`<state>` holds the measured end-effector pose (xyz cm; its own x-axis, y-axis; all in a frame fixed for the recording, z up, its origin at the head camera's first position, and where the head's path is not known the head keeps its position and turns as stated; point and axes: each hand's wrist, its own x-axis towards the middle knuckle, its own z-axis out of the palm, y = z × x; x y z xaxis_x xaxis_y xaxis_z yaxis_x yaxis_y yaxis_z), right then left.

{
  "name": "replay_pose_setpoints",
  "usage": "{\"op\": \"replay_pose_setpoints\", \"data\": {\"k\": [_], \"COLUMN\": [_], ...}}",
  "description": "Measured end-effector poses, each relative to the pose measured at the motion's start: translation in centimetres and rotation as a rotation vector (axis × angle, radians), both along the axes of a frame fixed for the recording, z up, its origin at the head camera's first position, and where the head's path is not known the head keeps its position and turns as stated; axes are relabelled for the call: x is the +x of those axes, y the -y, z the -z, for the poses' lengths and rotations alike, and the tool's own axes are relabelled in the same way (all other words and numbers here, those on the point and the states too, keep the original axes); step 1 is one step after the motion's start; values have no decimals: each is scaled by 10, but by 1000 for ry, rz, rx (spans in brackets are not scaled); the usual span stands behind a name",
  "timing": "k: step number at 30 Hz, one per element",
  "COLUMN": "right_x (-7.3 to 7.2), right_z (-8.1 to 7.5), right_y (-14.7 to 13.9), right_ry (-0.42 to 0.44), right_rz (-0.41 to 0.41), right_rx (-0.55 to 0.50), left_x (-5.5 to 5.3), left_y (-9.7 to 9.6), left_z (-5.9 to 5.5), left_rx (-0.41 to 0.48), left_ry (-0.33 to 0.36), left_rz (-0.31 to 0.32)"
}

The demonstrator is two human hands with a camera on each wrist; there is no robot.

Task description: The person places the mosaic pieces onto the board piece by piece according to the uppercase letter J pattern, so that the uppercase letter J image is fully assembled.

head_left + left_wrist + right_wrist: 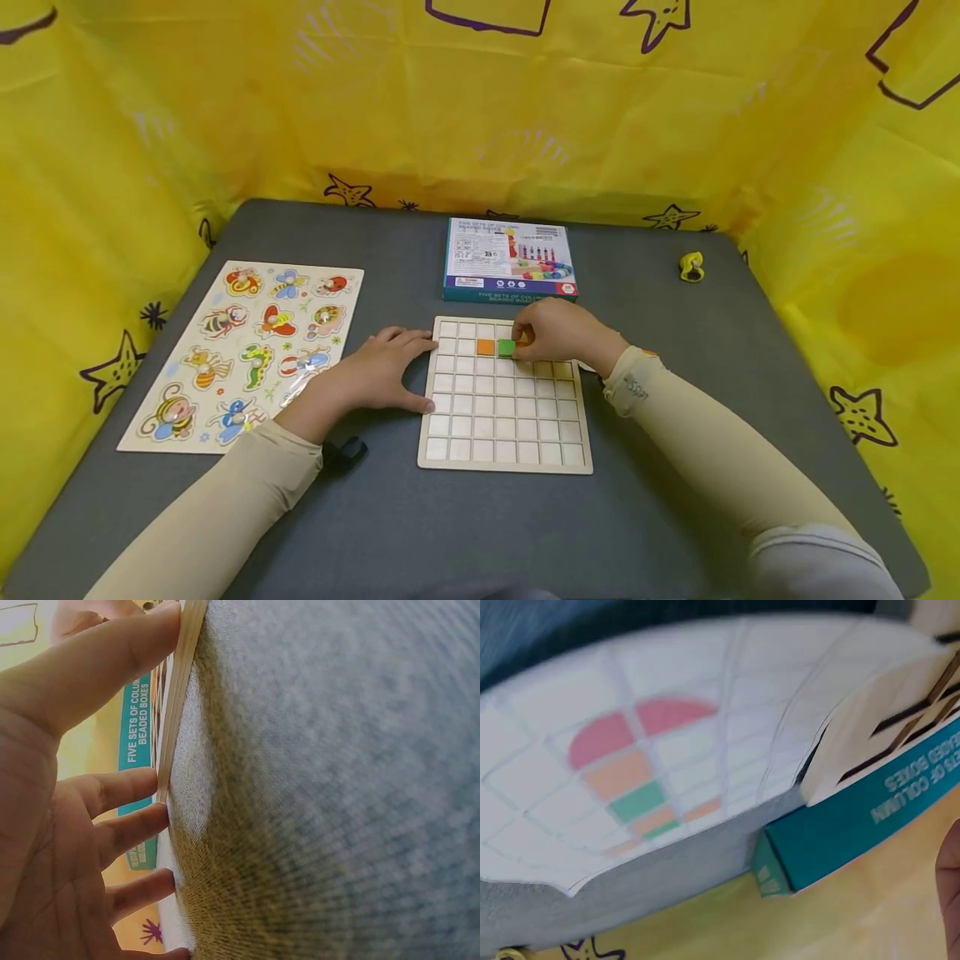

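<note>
Our right grip [557, 333] pinches a green tile [506, 348], apparently seating it below (left grip [377, 371] spread against the gridded board [483, 428]); it likely needs squaring.

High before the grid board [504, 407], I see the head camera facing forward-down; both wrist cameras crowd it, tilted, sharing the teal box [510, 259].

In the head view, the left forearm [217, 508] enters from the lower left; the left hand [375, 372] is left of centre, its thumb [411, 402] spread well apart from the fingers [408, 337]. The right forearm [712, 433] comes from the lower right; the right hand [564, 330], near the centre, seems to pinch, its fingertips being partly hidden.
</note>
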<state>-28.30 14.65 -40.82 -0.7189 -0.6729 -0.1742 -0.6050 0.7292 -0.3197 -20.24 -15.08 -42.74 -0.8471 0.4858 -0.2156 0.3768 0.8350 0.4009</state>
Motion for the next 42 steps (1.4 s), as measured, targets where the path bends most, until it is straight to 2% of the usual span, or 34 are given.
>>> {"op": "replay_pose_setpoints", "data": {"k": [6,15,22,26,30,33,36,42], "right_x": [1,5,5,4,5,9,14,19], "right_z": [3,-3,-5,-20,-28,-23,-15,-4], "right_y": [4,5,-7,-42,-101,-146,-180,-208], "right_ry": [27,57,18,4,39,84,126,135], "right_rz": [28,60,44,99,199,264,303,333], "right_rx": [45,72,19,-51,-70,-32,1,-8], "left_x": [0,-1,-2,-2,-2,0,0,-1], "left_y": [-2,-6,-8,-8,-7,-5,-2,0], "left_z": [0,1,-2,-3,-3,-2,-2,-1], "left_rx": [-7,-10,-13,-11,-12,-14,-10,0], "left_ry": [2,5,7,9,11,12,5,-3], "left_rz": [5,11,11,12,8,5,2,6]}}
